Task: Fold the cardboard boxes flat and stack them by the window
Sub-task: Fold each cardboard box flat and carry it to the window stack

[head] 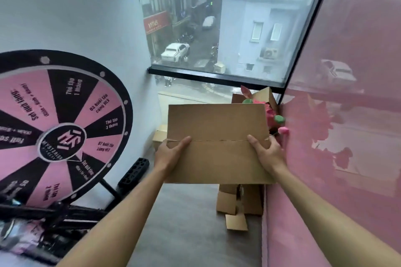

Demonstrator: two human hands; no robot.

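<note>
As hands (219, 154) grip flat box (217, 123), wheel (60, 130) (MYSTERIES logo), VITUS sign (154, 24)

Head view. I hold a flattened cardboard box (218, 143) level before me, my left hand (169, 154) gripping its left edge and my right hand (268, 154) its right, thumbs on top. Beyond it is the window (217, 17); below, folded cardboard boxes (238, 204) lie on the grey floor (184, 223) against the pink wall (347, 115). A prize wheel (58, 130) stands at left.
</note>
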